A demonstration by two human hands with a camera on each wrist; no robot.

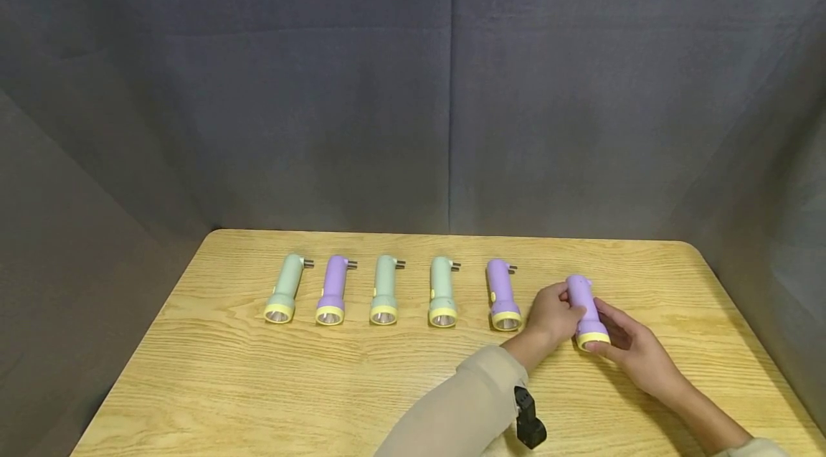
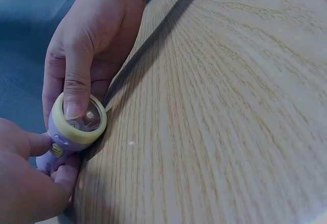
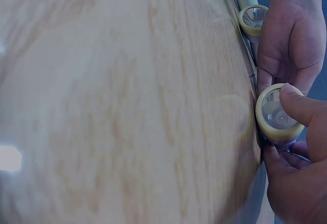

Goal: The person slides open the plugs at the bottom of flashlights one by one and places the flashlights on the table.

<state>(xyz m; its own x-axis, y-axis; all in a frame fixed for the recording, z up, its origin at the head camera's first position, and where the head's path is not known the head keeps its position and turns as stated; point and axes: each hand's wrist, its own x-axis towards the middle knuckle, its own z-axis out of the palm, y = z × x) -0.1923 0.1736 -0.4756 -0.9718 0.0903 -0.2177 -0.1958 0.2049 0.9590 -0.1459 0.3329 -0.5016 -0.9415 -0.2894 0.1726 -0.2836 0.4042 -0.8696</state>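
A purple flashlight (image 1: 582, 299) with a yellow rim is at the right of the table, held between both hands. My left hand (image 1: 551, 315) pinches its body from the left, thumb beside the yellow switch in the left wrist view. From the right, my right hand (image 1: 639, 356) grips the head end, its thumb lying over the clear lens. The lens (image 3: 278, 112) faces the right wrist camera. No plug prongs can be made out on this flashlight. Just left of the left hand lies another purple flashlight (image 1: 501, 292).
Further left, a row holds a green flashlight (image 1: 442, 288), a second green flashlight (image 1: 384, 285), a purple flashlight (image 1: 333, 285) and a third green flashlight (image 1: 286, 285), lenses toward me and metal prongs at the back. Grey cloth (image 1: 323, 120) hangs behind the wooden table (image 1: 258, 385).
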